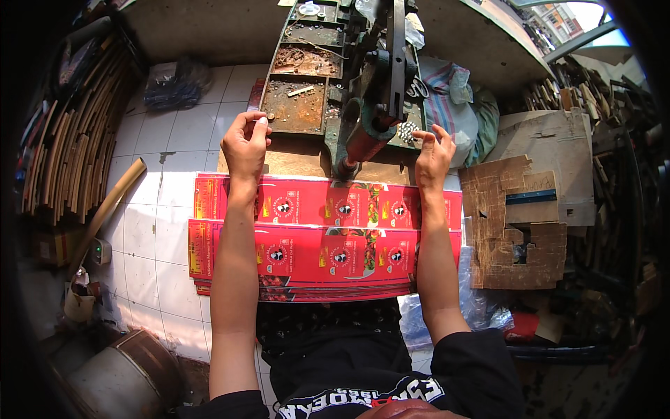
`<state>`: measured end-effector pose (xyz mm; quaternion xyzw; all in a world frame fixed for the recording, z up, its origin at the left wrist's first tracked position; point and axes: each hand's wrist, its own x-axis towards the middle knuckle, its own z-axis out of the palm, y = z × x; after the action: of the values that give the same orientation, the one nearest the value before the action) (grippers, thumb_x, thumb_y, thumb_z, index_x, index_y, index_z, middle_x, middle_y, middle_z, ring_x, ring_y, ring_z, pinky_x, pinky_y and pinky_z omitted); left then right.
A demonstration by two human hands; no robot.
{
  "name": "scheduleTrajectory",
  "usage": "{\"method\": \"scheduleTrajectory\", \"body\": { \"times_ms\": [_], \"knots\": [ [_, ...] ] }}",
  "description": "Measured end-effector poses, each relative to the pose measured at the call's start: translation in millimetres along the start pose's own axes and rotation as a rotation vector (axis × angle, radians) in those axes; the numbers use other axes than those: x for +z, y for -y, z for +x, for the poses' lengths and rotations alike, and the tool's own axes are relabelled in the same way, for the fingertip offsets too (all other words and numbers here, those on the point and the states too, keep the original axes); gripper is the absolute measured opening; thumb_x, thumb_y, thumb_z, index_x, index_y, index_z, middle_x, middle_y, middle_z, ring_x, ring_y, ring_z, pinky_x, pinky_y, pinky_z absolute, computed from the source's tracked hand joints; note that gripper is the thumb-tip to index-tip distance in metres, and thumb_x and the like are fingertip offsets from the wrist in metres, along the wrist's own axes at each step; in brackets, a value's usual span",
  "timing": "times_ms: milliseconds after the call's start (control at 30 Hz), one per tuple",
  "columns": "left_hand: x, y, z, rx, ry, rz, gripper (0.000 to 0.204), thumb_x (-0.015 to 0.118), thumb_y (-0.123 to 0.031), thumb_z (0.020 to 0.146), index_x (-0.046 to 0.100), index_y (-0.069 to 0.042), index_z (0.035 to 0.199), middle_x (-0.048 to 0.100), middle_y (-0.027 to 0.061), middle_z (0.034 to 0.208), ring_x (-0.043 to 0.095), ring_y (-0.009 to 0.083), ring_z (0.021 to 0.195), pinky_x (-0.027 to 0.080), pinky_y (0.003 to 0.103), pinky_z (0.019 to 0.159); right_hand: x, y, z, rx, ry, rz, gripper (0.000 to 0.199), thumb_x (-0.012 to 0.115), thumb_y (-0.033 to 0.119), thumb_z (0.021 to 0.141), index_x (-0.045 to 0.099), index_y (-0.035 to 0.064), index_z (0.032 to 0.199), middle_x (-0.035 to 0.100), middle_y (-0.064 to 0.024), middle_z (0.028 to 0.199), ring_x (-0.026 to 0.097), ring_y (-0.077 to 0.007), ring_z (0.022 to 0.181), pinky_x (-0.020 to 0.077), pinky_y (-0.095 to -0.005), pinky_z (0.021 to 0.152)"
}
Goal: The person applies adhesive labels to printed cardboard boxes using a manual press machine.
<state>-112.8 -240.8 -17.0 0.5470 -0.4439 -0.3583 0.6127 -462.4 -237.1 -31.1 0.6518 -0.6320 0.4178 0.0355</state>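
My left hand is at the near left corner of a rusty compartment tray, its thumb and fingers drawn together. A small round brass-coloured piece shows by the fingertips; whether they grip it I cannot tell. My right hand has its fingers bent and apart, beside a heap of small shiny metal pieces, perhaps eyelets. Between the hands stands a dark metal hand press. Stacks of red printed cardboard sheets lie under my forearms, in front of the press.
Brown cardboard pieces lie at right, with a striped sack behind. Stacked boards lean at far left, near a curved tan tube. A metal drum is at lower left. Plastic bags rest on the tiled floor.
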Motion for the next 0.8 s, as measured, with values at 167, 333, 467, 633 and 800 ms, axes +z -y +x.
{"method": "scheduleTrajectory", "body": {
  "times_ms": [167,333,467,633,800],
  "knots": [
    [0.2,-1.2,-0.7,-0.001,0.003,-0.011,0.014,0.062,-0.009,0.093,0.066,0.001,0.103,0.065,0.0044,0.079,0.059,0.0076,0.068,0.050,0.021,0.060,-3.9,4.4,1.0,-0.063,0.010,0.032,0.058,0.035,0.047,0.104,0.078,0.0141,0.084,0.059,-0.0187,0.120,0.048,-0.0357,0.117,0.0336,-0.0445,0.104],
    [0.6,-0.6,-0.4,-0.002,0.005,-0.013,0.014,0.062,-0.009,0.093,0.066,0.001,0.102,0.065,0.0045,0.079,0.060,0.0077,0.069,0.050,0.021,0.060,-4.8,4.1,0.4,-0.084,0.062,0.028,0.058,0.034,0.050,0.104,0.078,0.0158,0.085,0.058,-0.0175,0.122,0.047,-0.0355,0.118,0.0324,-0.0448,0.105],
    [0.0,-1.3,-0.4,-0.011,0.007,-0.005,0.014,0.062,-0.009,0.093,0.066,0.001,0.103,0.065,0.0045,0.079,0.060,0.0078,0.069,0.050,0.021,0.061,-3.2,4.9,0.4,-0.059,0.068,0.018,0.058,0.034,0.050,0.104,0.078,0.0171,0.088,0.058,-0.0165,0.124,0.046,-0.0354,0.120,0.0316,-0.0451,0.106],
    [0.3,-0.8,-0.5,-0.009,0.007,-0.018,0.014,0.062,-0.009,0.093,0.066,0.001,0.103,0.065,0.0043,0.079,0.060,0.0078,0.069,0.051,0.021,0.061,-4.1,7.2,0.7,-0.077,0.087,0.023,0.055,0.035,0.051,0.103,0.078,0.0197,0.092,0.056,-0.0155,0.128,0.045,-0.0345,0.122,0.0313,-0.0459,0.106],
    [0.5,0.3,-0.3,-0.004,0.006,-0.018,0.014,0.062,-0.009,0.093,0.066,0.001,0.102,0.065,0.0042,0.079,0.060,0.0077,0.069,0.051,0.021,0.060,-5.7,12.7,0.8,-0.119,0.135,0.011,0.052,0.035,0.050,0.103,0.078,0.0213,0.095,0.055,-0.0154,0.129,0.044,-0.0343,0.123,0.0313,-0.0461,0.106]
  ]
}}
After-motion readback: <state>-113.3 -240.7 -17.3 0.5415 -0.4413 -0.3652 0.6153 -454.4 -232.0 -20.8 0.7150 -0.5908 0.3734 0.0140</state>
